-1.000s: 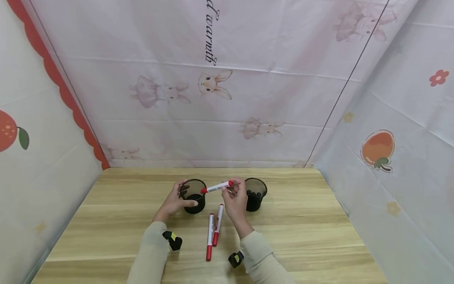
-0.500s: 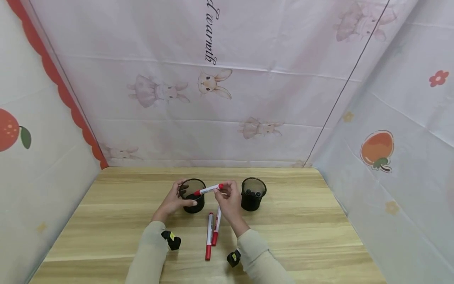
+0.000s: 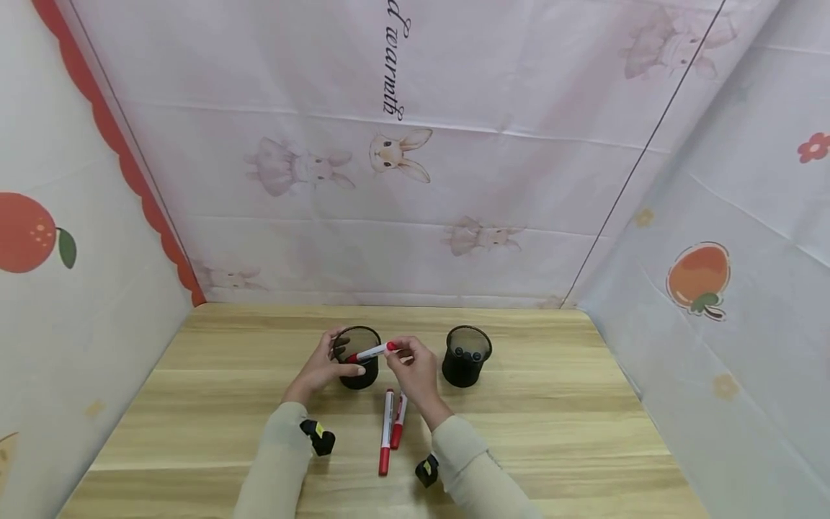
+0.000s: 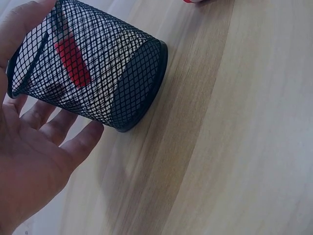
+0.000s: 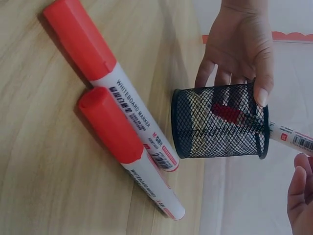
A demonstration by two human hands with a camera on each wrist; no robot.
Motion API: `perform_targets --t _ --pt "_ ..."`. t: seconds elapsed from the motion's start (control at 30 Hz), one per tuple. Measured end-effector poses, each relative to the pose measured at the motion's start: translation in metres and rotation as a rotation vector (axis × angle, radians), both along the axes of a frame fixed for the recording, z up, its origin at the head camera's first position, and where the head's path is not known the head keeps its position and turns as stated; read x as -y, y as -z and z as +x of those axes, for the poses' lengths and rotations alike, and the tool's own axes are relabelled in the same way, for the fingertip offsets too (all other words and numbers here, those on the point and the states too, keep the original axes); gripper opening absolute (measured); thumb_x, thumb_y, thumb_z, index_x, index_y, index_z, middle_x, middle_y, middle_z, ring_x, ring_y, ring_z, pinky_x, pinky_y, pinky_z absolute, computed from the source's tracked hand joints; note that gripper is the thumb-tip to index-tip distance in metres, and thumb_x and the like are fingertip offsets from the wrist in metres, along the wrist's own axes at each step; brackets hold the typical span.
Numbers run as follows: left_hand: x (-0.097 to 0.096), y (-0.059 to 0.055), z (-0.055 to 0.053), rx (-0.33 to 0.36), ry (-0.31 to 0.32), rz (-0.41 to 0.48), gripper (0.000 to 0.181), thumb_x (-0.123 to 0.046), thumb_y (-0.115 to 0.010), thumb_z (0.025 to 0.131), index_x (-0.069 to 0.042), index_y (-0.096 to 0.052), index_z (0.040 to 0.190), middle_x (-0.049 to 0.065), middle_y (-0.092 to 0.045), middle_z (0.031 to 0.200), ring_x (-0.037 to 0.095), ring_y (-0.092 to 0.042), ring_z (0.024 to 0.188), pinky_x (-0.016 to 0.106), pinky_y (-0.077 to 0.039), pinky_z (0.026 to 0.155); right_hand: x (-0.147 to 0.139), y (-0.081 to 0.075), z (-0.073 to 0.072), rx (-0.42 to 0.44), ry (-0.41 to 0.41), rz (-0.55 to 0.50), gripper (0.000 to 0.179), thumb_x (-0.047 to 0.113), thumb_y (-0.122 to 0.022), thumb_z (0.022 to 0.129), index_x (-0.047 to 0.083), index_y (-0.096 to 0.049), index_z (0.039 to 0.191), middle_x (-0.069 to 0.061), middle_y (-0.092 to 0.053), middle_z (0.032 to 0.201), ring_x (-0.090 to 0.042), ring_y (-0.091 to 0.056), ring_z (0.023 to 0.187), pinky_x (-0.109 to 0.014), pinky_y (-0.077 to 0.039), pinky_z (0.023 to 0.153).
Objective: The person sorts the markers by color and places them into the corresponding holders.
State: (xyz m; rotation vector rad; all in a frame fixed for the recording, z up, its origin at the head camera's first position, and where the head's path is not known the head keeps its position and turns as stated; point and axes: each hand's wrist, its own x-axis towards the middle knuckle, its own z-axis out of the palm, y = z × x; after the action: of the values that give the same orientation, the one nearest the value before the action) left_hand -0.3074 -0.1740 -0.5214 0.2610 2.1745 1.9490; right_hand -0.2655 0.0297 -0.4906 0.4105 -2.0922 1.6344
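Note:
In the head view my left hand [image 3: 320,373] holds a black mesh pen holder [image 3: 367,379], thumb on the near side and fingers behind it. My right hand [image 3: 416,371] pinches a white whiteboard marker [image 3: 374,351] by its red end. The marker slants down to the left, its red cap inside the holder's mouth. Through the mesh, the left wrist view shows that red cap [image 4: 72,61]. Two more red-capped whiteboard markers, one [image 5: 142,112] beside another [image 5: 154,186], lie on the table below the hands.
A second black mesh pen holder [image 3: 462,370] stands to the right, with dark round-ended things inside. Both wrists carry small black devices, one on the left [image 3: 318,437] and one on the right [image 3: 426,471]. Printed cloth walls [image 3: 389,259] border the wooden table [image 3: 551,432].
My right hand has moved left with the marker, bringing its red cap from beside the left pen holder's rim to inside its mouth. The left hand keeps its hold on the pen holder.

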Motion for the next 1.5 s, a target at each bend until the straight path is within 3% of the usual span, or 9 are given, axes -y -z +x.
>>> perform_targets --t 0.13,0.27,0.57,0.7,0.8,1.03,1.17,1.27,1.5 --pt "-0.001 -0.012 0.006 0.017 0.014 -0.01 0.094 -0.004 -0.079 0.072 -0.005 -0.018 0.143 0.025 -0.026 0.143 0.041 -0.022 0.132 0.055 -0.019 0.105 0.001 0.015 -0.009 0.024 0.013 0.039 0.011 0.002 -0.072 0.08 0.002 -0.068 0.09 -0.007 -0.068 0.081 -0.018 -0.062 0.069 -0.023 -0.05 0.056" --pt "-0.001 -0.013 0.007 0.026 0.01 0.002 0.093 -0.003 -0.078 0.073 -0.005 -0.018 0.143 0.026 -0.025 0.144 0.041 -0.022 0.132 0.055 -0.019 0.104 0.003 0.019 -0.011 0.019 0.005 0.048 0.011 0.005 -0.072 0.08 0.005 -0.068 0.09 -0.003 -0.067 0.081 -0.015 -0.061 0.068 -0.023 -0.05 0.056" --pt "0.001 0.011 -0.006 -0.01 -0.019 -0.025 0.096 -0.013 -0.082 0.071 -0.011 -0.019 0.144 0.022 -0.027 0.143 0.039 -0.025 0.131 0.054 -0.022 0.104 0.003 0.022 -0.009 0.025 0.035 0.069 0.012 0.001 -0.068 0.081 0.003 -0.065 0.092 -0.003 -0.067 0.082 -0.013 -0.06 0.068 -0.023 -0.049 0.057" --pt "0.003 0.016 -0.009 -0.019 -0.028 -0.03 0.095 -0.015 -0.082 0.071 -0.014 -0.02 0.143 0.022 -0.027 0.144 0.038 -0.025 0.131 0.054 -0.021 0.104 0.003 0.022 -0.008 0.022 0.04 0.071 0.011 0.002 -0.068 0.081 0.003 -0.065 0.091 -0.003 -0.067 0.081 -0.014 -0.06 0.068 -0.023 -0.049 0.058" --pt "0.002 0.007 -0.004 -0.004 -0.018 -0.007 0.094 -0.011 -0.081 0.072 -0.012 -0.02 0.143 0.023 -0.027 0.143 0.04 -0.024 0.131 0.054 -0.02 0.104 0.002 0.024 -0.008 0.033 0.049 0.07 0.01 0.001 -0.068 0.081 0.002 -0.065 0.09 -0.002 -0.066 0.079 -0.013 -0.06 0.068 -0.024 -0.049 0.058" --pt "-0.001 0.004 0.001 0.007 -0.013 0.008 0.094 -0.006 -0.079 0.073 -0.005 -0.016 0.144 0.026 -0.025 0.143 0.043 -0.023 0.131 0.055 -0.02 0.104 -0.001 0.029 -0.002 0.061 0.026 0.055 0.011 -0.001 -0.068 0.08 -0.001 -0.064 0.091 -0.002 -0.065 0.079 -0.014 -0.06 0.067 -0.025 -0.05 0.058" --pt "-0.002 -0.011 0.007 0.04 0.001 0.017 0.093 -0.004 -0.077 0.074 -0.006 -0.016 0.144 0.026 -0.024 0.144 0.043 -0.02 0.131 0.055 -0.02 0.105 -0.003 0.029 0.001 0.101 -0.003 0.053 0.014 0.0 -0.068 0.081 0.001 -0.063 0.094 -0.003 -0.065 0.081 -0.014 -0.059 0.067 -0.025 -0.051 0.059" --pt "-0.002 -0.017 0.009 0.041 0.007 -0.003 0.092 -0.004 -0.076 0.075 -0.005 -0.016 0.144 0.026 -0.023 0.145 0.043 -0.021 0.132 0.054 -0.02 0.104 -0.005 0.028 0.005 0.118 -0.021 0.058 0.018 -0.003 -0.066 0.081 0.003 -0.062 0.097 -0.009 -0.065 0.085 -0.017 -0.061 0.069 -0.026 -0.051 0.061" --pt "-0.002 -0.012 0.006 0.053 0.002 -0.017 0.093 -0.005 -0.078 0.073 -0.007 -0.017 0.143 0.025 -0.025 0.144 0.043 -0.021 0.131 0.054 -0.024 0.103 -0.011 0.025 0.013 0.212 -0.074 0.119 0.027 -0.008 -0.066 0.079 0.001 -0.06 0.103 -0.016 -0.063 0.089 -0.021 -0.063 0.074 -0.025 -0.052 0.064"
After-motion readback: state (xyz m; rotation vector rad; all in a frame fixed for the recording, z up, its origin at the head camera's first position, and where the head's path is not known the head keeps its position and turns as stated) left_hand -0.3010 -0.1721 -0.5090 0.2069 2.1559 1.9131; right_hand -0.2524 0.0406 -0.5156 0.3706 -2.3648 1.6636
